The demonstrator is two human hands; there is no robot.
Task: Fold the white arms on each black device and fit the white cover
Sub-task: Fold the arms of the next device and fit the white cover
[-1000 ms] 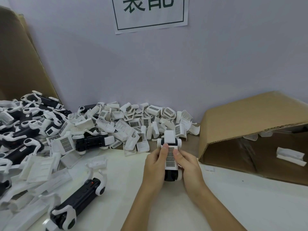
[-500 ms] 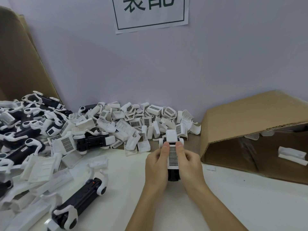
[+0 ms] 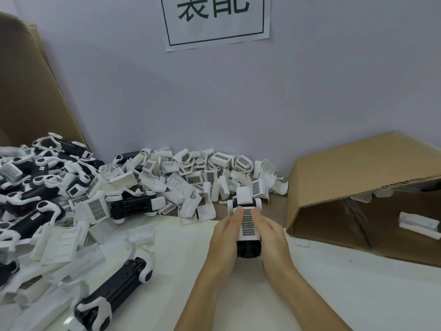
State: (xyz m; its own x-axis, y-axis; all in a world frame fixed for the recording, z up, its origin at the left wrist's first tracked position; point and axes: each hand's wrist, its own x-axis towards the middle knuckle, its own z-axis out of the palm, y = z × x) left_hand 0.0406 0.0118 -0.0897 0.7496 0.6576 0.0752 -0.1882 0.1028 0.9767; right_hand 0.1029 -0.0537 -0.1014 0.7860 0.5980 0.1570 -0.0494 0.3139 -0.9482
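Pale cream counter (image 3: 298, 295), smooth and matte, set against a plain lavender-grey wall (image 3: 334, 91). White paper sign with a dark green border and large characters (image 3: 216, 17), stuck high on that wall, cut off by the top edge.

Tall brown cardboard sheet (image 3: 26, 87) leaning at far left. Heap of black devices with white arms still spread (image 3: 35, 187) spilling below it. Loose pile of white plastic covers with dark perforated grilles (image 3: 191, 173) along the foot of the wall, reaching to the middle. One long black device with curved white arms (image 3: 114, 290) lying alone at near left, diagonal, well apart from the hands. Brown cardboard box tipped on its side (image 3: 358, 177) at right, mouth open toward the viewer, a white part (image 3: 418, 223) inside.

At centre, black device with white arms folded in (image 3: 248, 247), held just above the counter. White cover with a dark grille strip (image 3: 248, 223) sitting on top of it. Left hand (image 3: 226, 237) gripping the left flank, thumb (image 3: 239, 211) pressed on the cover's far end. Right hand (image 3: 272, 237) gripping the right flank, thumb (image 3: 256, 212) likewise on top.

Bare counter open at near right. Box edge just beside the right hand; cover pile close ahead.
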